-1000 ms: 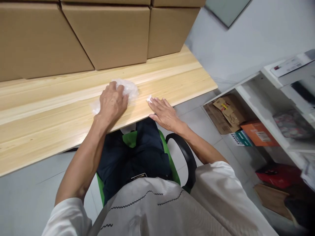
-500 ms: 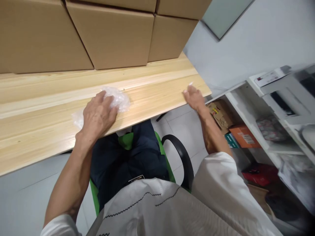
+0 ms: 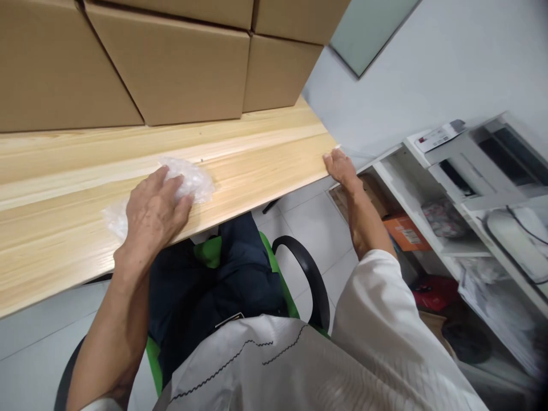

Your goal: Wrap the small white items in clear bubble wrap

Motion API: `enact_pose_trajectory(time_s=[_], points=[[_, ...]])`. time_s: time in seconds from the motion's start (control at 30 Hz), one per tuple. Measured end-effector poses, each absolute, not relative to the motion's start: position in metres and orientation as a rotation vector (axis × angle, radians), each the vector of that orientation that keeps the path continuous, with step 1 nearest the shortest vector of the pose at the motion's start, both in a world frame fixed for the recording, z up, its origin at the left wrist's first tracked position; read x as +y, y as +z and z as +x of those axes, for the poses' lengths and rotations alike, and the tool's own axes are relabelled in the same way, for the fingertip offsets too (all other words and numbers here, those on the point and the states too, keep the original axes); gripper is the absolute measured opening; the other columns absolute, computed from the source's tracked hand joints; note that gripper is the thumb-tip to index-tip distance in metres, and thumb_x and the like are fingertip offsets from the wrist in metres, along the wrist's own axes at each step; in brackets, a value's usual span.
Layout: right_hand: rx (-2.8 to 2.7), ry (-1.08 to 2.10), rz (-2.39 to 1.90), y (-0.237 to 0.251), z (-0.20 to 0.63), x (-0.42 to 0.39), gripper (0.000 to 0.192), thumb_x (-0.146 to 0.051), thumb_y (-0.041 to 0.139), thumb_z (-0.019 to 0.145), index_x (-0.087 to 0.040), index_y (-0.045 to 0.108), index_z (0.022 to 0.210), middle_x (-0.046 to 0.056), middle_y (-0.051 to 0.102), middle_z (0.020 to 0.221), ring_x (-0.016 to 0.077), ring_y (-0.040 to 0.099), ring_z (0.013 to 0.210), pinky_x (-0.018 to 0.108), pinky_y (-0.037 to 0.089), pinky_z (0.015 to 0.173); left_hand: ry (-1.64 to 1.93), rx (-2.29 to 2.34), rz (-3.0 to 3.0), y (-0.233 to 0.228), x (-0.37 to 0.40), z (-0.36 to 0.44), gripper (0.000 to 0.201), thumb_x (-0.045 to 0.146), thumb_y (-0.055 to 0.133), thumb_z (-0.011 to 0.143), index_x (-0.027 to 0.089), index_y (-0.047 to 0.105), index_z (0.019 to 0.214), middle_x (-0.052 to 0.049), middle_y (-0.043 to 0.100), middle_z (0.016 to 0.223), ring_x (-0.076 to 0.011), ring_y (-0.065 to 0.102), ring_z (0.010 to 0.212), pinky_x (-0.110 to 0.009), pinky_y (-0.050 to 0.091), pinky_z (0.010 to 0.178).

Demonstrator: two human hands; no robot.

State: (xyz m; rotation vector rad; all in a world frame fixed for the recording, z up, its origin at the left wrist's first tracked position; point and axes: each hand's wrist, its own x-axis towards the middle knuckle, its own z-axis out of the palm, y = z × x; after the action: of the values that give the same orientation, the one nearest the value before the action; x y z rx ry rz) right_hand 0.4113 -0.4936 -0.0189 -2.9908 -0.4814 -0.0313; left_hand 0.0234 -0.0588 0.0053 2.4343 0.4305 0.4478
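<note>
Crumpled clear plastic that looks like bubble wrap (image 3: 194,181) lies on the wooden tabletop (image 3: 261,162) near its front edge. My left hand (image 3: 156,211) is closed over it, fingers curled, with plastic poking out on both sides of the palm. At the table's right front corner is my right hand (image 3: 341,166), its fingers drawn together. A tiny white bit shows at the top of that hand; what it is I cannot make out.
Large cardboard boxes (image 3: 180,68) stand stacked along the back of the table. To the right, a white shelf unit (image 3: 394,171) holds an orange box (image 3: 406,233), bags and papers. Below is a green chair with a black armrest (image 3: 314,274).
My right hand has shifted right across the tabletop to its right-hand corner. My left hand stays on the plastic. The whole view has swung a little to the right.
</note>
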Motion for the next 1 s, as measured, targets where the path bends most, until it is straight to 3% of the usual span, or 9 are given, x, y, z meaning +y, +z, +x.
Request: enact_pose_trajectory(time_s=[0.13,0.2,0.27,0.4,0.57,0.7,0.77,0.87,1.0], points=[[-0.333,-0.114,-3.035,-0.022,0.422,-0.506,0.096,-0.072,0.015,0.120,0.004,0.062,0.157,0.043,0.064,0.163,0.0463,0.060,0.158,0.064,0.042,0.133,0.499,0.432,2.536,-0.004,-0.060,0.023,0.061,0.062,0.058,0.110,0.032,0.074,0.160,-0.003,0.054,0.189,-0.0462,0.048,0.176,-0.068,0.035,0.147],[-0.206,-0.081,-3.058,-0.021,0.425,-0.502,0.095,-0.071,0.019,0.121,0.005,0.062,0.159,0.044,0.064,0.163,0.0474,0.062,0.157,0.062,0.044,0.133,0.533,0.438,2.635,-0.009,-0.061,0.022,0.057,0.052,0.056,0.111,0.024,0.075,0.157,-0.013,0.055,0.188,-0.0446,0.054,0.173,-0.066,0.042,0.144],[-0.073,-0.016,-3.075,-0.017,0.432,-0.495,0.095,-0.070,0.024,0.121,0.007,0.060,0.161,0.045,0.063,0.165,0.0488,0.062,0.158,0.060,0.043,0.134,0.562,0.422,2.697,-0.014,-0.061,0.021,0.053,0.048,0.057,0.112,0.022,0.075,0.154,-0.017,0.059,0.184,-0.0438,0.058,0.170,-0.065,0.047,0.139],[-0.133,0.015,-3.049,-0.010,0.436,-0.464,0.093,-0.066,0.026,0.122,0.010,0.058,0.165,0.044,0.059,0.171,0.0500,0.057,0.165,0.061,0.040,0.139,0.600,0.361,2.719,-0.019,-0.062,0.020,0.045,0.045,0.060,0.114,0.031,0.072,0.155,-0.016,0.061,0.182,-0.0423,0.060,0.167,-0.064,0.050,0.135],[-0.820,0.027,-2.844,-0.022,0.394,-0.365,0.095,-0.073,0.020,0.119,-0.004,0.053,0.175,0.028,0.054,0.184,0.0422,0.049,0.174,0.060,0.035,0.145,0.581,0.290,2.789,-0.023,-0.065,0.020,0.043,0.046,0.058,0.118,0.025,0.070,0.154,-0.019,0.061,0.182,-0.0432,0.064,0.163,-0.065,0.053,0.131],[-1.236,0.058,-2.684,-0.025,0.384,-0.308,0.096,-0.073,0.022,0.119,-0.004,0.040,0.183,0.026,0.041,0.193,0.0382,0.038,0.182,0.058,0.028,0.150,0.608,0.192,2.748,-0.026,-0.068,0.018,0.042,0.047,0.061,0.119,0.028,0.068,0.156,-0.012,0.061,0.182,-0.0377,0.063,0.164,-0.059,0.052,0.135],[-1.105,0.074,-2.740,-0.019,0.400,-0.312,0.092,-0.071,0.025,0.119,-0.006,0.044,0.181,0.025,0.044,0.192,0.0413,0.042,0.179,0.063,0.032,0.147,0.636,0.165,2.737,-0.027,-0.070,0.017,0.042,0.046,0.062,0.119,0.028,0.069,0.156,-0.011,0.063,0.181,-0.0369,0.063,0.164,-0.059,0.052,0.135],[-0.755,0.037,-2.858,-0.013,0.425,-0.328,0.090,-0.070,0.022,0.121,-0.003,0.055,0.172,0.034,0.055,0.181,0.0483,0.053,0.170,0.070,0.038,0.141,0.672,0.138,2.739,-0.028,-0.074,0.019,0.043,0.046,0.063,0.118,0.024,0.073,0.153,-0.017,0.067,0.176,-0.0404,0.065,0.161,-0.060,0.055,0.130],[-0.935,0.023,-2.788,-0.020,0.406,-0.293,0.088,-0.069,0.026,0.121,-0.003,0.054,0.172,0.033,0.055,0.181,0.0476,0.051,0.172,0.070,0.037,0.142,0.670,0.105,2.742,-0.029,-0.080,0.023,0.044,0.045,0.062,0.117,0.023,0.076,0.153,-0.019,0.068,0.175,-0.0409,0.067,0.157,-0.061,0.057,0.127]])
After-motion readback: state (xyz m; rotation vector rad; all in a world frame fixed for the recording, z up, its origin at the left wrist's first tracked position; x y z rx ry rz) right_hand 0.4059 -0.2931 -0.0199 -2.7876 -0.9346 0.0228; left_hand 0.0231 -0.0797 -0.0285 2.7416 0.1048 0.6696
